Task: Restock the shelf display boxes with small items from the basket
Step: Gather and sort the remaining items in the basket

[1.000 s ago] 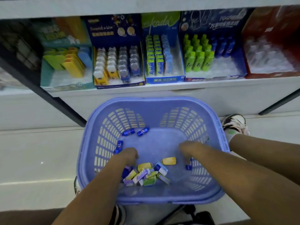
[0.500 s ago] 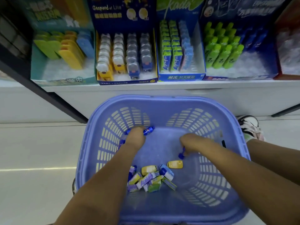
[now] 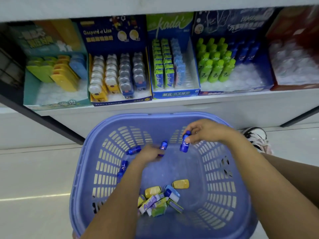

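Right hand (image 3: 207, 131): thumb and fingers (image 3: 188, 140) pinch a blue bottle (image 3: 184, 144) near its cap, above the far side of the basket (image 3: 110, 128). The bottle's long axis is near vertical, cap up.

Left hand (image 3: 148, 155): lower in the basket, fingers curled round a second blue bottle (image 3: 163, 145), cap up; blur softens the detail.

The matching display box (image 3: 233, 92) sits on the shelf (image 3: 215, 107), ahead and to the right, so the right hand is nearer. Its blue bottle rows (image 3: 245, 50) stand at the back right.

Both bottles are glossy plastic cylinders with narrow caps. The basket is slotted lavender plastic. The box is printed card with a white moulded tray. A loose blue bottle (image 3: 133, 150) and small packets (image 3: 158, 200) lie in the basket.
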`<state>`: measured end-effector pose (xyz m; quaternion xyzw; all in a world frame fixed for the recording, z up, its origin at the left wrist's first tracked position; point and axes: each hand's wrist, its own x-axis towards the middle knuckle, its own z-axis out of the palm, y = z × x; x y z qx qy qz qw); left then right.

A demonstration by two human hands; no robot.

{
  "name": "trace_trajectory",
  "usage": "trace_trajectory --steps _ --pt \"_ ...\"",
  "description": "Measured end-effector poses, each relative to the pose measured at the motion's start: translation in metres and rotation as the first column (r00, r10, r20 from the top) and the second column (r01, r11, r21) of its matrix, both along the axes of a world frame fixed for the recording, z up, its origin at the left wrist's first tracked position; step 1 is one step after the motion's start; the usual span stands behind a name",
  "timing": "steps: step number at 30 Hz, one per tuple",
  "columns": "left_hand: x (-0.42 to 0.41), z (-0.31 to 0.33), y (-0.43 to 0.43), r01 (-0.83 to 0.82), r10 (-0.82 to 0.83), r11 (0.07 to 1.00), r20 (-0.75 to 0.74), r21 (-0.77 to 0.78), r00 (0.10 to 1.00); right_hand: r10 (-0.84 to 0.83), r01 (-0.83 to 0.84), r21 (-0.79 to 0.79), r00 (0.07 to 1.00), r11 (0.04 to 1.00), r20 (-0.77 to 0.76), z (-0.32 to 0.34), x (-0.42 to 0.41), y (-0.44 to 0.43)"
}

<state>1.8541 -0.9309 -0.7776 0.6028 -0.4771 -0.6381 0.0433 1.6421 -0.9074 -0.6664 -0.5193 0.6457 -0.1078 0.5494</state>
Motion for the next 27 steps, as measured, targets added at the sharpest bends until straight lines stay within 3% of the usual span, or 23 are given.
trace_trajectory --steps 2,4,8,12,15,19,23,27 --pt "-0.006 0.034 0.003 -0.112 0.157 0.980 -0.296 0.163 0.942 -0.040 0.045 -0.048 0.994 0.998 0.101 0.021 -0.005 0.000" --pt "-0.013 0.066 0.006 -0.151 0.215 0.973 -0.459 0.172 0.862 -0.064 0.079 -0.079 0.983 0.994 0.172 0.043 -0.011 0.002" --pt "-0.034 0.125 0.013 -0.172 0.145 0.985 -0.593 0.011 0.792 -0.162 0.220 -0.195 0.947 0.956 0.276 0.087 -0.029 0.007" --pt "-0.056 0.162 0.019 -0.169 0.085 0.984 -0.673 -0.060 0.735 -0.316 0.389 -0.371 0.917 0.843 0.243 0.119 -0.054 0.011" --pt "-0.072 0.176 0.024 -0.192 0.069 0.976 -0.681 -0.106 0.729 -0.432 0.421 -0.563 0.893 0.711 0.123 0.133 -0.085 0.004" --pt "-0.090 0.184 0.023 -0.257 0.085 0.952 -0.660 -0.167 0.746 -0.583 0.228 -0.784 0.787 0.577 -0.200 0.141 -0.129 -0.023" --pt "-0.104 0.188 0.018 -0.319 0.112 0.926 -0.662 -0.202 0.741 -0.518 -0.017 -0.748 0.711 0.663 -0.475 0.139 -0.155 -0.054" --pt "-0.113 0.187 0.012 -0.337 0.096 0.907 -0.657 -0.251 0.747 -0.390 -0.134 -0.647 0.701 0.751 -0.597 0.138 -0.167 -0.070"
